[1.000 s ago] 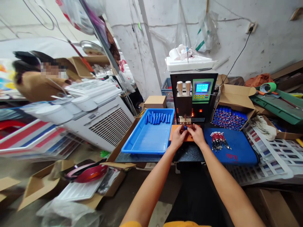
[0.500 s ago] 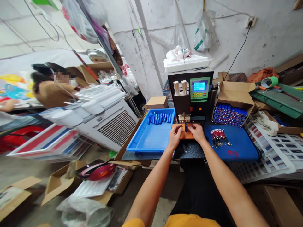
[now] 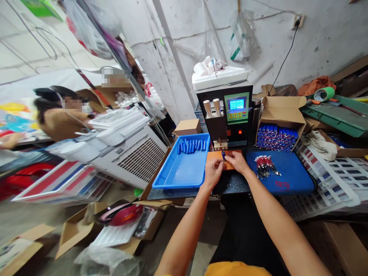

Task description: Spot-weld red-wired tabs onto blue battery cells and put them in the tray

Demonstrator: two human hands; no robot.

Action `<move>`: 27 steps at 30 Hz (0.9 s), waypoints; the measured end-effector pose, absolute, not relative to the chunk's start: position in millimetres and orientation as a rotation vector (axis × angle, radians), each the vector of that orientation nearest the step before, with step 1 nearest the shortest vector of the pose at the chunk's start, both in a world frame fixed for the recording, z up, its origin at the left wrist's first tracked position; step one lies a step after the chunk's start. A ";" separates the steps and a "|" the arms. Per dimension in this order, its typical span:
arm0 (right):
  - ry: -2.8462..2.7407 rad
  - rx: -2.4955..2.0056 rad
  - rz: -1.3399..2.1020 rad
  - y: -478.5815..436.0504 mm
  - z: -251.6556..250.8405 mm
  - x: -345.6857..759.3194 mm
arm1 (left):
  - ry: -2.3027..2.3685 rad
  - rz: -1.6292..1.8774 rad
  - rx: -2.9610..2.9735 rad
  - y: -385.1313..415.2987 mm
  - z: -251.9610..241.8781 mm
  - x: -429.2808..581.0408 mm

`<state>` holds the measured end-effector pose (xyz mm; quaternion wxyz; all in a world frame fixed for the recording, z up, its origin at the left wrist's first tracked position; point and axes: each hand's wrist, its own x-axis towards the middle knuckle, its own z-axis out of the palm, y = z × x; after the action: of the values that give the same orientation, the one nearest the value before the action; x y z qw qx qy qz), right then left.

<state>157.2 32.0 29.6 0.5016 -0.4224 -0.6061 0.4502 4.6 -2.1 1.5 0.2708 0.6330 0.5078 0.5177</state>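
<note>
A small blue cylindrical battery cell (image 3: 223,155) stands on the orange board (image 3: 213,155), right below the electrode tips of a black spot-welding machine (image 3: 214,125). My right hand (image 3: 236,161) has its fingers closed at the cell's right side. In front of the cell, slightly to its left, my left hand (image 3: 213,171) is closed in a pinch; what its fingertips hold is too small to make out. Right of my hands, a bunch of red and black wire leads (image 3: 266,167) with white connectors lies on a blue mat (image 3: 297,174).
Left of the board sits a blue tray (image 3: 178,180) with several blue cells (image 3: 192,146). An open carton (image 3: 283,107) packed with blue cells stands at the right. Beyond are a white plastic crate (image 3: 336,191) and a grey-white air cooler (image 3: 126,163). Another person (image 3: 57,119) sits far left.
The cell has shifted slightly and is now under the electrode tips. My left hand has moved in front of it, and my right fingers have come in against it. The view has turned slightly.
</note>
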 end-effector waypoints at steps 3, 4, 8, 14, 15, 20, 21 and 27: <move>-1.513 -0.986 1.104 31.3 30.9 158.1 | 1.343 1.403 1.668 0.0 4.6 7.3; -1.512 -0.981 1.102 31.3 30.6 158.2 | 1.341 1.402 1.671 -0.4 6.4 8.1; -1.457 -0.970 1.131 31.6 27.8 159.1 | 1.390 1.470 1.799 -6.1 13.0 8.4; -1.296 -0.960 1.373 29.5 30.5 164.2 | 1.305 1.329 2.048 -4.2 5.9 5.6; -1.276 -0.954 1.390 28.9 32.0 165.0 | 1.298 1.290 2.077 -1.8 4.0 5.5; -1.188 -0.933 1.461 28.2 35.4 168.0 | 1.326 1.229 2.119 6.4 -0.1 5.8; -1.173 -0.926 1.474 28.9 34.5 168.4 | 1.316 1.226 2.094 6.6 -0.1 6.1; -1.090 -0.879 1.531 35.4 26.3 169.4 | 1.280 1.298 1.837 2.1 6.2 8.0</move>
<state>169.4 35.4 26.3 0.5084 -0.3647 -0.4525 0.6354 8.0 2.1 6.2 0.2731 0.6829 0.4758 0.4824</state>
